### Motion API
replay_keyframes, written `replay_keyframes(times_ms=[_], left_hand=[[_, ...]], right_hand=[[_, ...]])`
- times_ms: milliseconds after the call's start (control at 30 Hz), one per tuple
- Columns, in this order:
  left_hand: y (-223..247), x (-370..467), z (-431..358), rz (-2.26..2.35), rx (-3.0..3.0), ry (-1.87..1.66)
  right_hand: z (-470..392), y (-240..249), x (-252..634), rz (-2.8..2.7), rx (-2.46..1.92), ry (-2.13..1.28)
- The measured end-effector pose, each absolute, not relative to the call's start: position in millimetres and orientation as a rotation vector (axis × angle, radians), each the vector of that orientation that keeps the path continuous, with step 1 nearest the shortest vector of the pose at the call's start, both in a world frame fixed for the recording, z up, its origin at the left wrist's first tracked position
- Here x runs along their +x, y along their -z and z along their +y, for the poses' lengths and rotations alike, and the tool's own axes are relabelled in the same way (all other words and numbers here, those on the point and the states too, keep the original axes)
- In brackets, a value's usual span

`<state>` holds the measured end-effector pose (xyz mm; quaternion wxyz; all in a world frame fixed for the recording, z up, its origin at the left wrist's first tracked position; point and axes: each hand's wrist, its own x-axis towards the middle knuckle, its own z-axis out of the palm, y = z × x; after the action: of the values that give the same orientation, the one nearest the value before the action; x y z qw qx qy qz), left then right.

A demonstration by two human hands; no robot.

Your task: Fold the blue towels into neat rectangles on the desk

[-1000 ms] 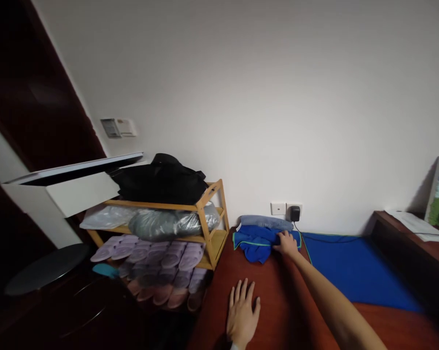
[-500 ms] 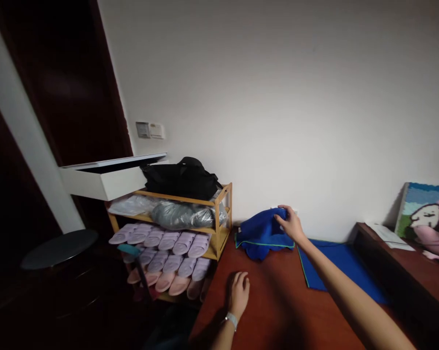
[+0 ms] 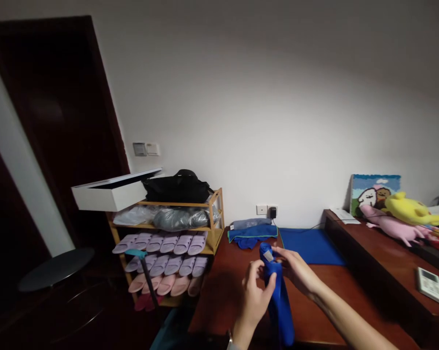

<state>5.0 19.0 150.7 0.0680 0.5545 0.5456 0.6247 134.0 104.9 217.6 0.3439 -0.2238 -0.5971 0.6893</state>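
Left hand point(image 3: 254, 294) has moved up to meet the right hand point(image 3: 297, 271); from either side, 2 hands pinch the blue cloth's point(image 3: 280, 304) rolled end, its length trailing toward the wearer.

The left hand point(image 3: 254, 294) and right hand point(image 3: 297, 271) hold a blue cloth point(image 3: 282, 316) between their fingers, its long end extending below them, with a blue mat point(image 3: 312, 247) beyond the right fingers.

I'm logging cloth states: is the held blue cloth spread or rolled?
Partly rolled: the blue cloth has a coiled end, with an unrolled strip below.
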Motion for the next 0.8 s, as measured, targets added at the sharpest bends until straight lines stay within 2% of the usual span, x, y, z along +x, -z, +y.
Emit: replay_keyframes(times_ms=[133, 267, 433, 800], left_hand=[[-163, 22, 6, 1.368, 1.538, -1.840], [-180, 36, 1, 1.309, 1.399, -1.807], [-190, 37, -4, 1.338, 1.443, -1.745], [-180, 29, -3, 1.349, 1.412, -1.757]], right_hand=[[87, -217, 160, -1.607, -0.569, -1.637], [81, -209, 173, -1.617, -0.586, -1.472], [77, -203, 185, -1.513, -0.595, -1.557], [75, -195, 201, -1.516, -0.576, -1.605]])
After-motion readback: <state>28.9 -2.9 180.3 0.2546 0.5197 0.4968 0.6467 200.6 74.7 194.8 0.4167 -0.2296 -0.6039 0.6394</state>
